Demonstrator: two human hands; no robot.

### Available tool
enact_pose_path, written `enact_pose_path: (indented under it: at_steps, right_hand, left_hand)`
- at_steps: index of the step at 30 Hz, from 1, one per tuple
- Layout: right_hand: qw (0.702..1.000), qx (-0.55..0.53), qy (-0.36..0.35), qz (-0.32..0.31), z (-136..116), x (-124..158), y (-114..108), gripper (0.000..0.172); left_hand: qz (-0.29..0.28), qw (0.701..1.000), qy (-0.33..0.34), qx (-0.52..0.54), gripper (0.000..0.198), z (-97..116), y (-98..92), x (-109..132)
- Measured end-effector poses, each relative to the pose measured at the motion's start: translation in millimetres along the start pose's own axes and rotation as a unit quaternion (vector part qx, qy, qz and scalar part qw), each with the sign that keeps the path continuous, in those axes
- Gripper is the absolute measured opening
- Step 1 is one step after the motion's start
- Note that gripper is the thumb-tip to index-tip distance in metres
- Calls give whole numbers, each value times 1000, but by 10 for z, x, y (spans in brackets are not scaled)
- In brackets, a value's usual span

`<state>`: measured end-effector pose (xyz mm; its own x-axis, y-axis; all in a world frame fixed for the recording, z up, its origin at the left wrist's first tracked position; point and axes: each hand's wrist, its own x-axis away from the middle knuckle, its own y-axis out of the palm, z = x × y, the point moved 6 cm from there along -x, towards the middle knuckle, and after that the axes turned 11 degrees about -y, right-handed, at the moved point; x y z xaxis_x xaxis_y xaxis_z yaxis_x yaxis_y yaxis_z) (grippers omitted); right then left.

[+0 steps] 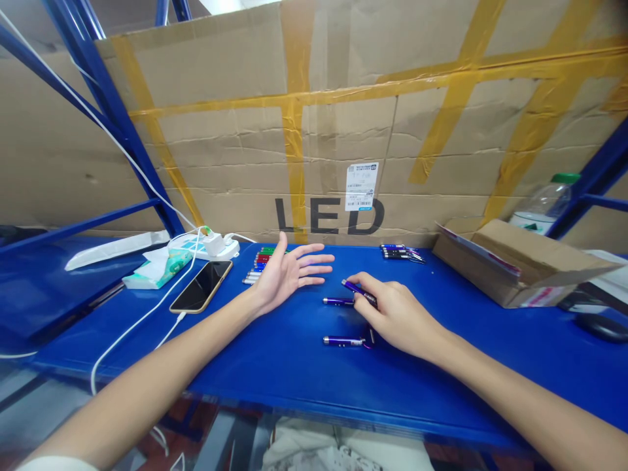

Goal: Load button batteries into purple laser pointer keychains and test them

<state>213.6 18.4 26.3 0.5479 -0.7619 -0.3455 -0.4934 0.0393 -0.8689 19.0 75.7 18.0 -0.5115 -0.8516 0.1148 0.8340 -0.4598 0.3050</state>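
My left hand [289, 271] hovers palm up over the blue table [294, 366], fingers spread and empty. Just behind it lies a row of coloured pen lights [259, 265]. My right hand [392, 314] is closed in a pinch on a purple pen light [358, 291], held tilted just above the table. Two more purple pen lights lie flat beside it: one [338, 301] by the fingertips, another [343, 341] nearer me under the thumb side of the hand.
A phone [202, 286] on a white cable lies left, with a tissue pack [159, 269] and power strip [206, 246] behind. More pen lights [401, 252] lie at the back. An open cardboard box [520, 265] and a plastic bottle [544, 204] stand right. A taped cardboard wall [343, 131] closes the back.
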Motion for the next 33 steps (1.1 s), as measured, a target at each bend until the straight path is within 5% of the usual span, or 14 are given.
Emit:
enact_pose_path:
  at_steps: [18,33]
  right_hand:
    - [998,-40,-30,29,-57,17,-44,37]
    - [1000,12,-5,-25,-2,-1,38,36]
  left_hand:
    - [-1,1000,3,2,89,0,-3,1]
    - [2,1000,0,-3,89,11,10,6]
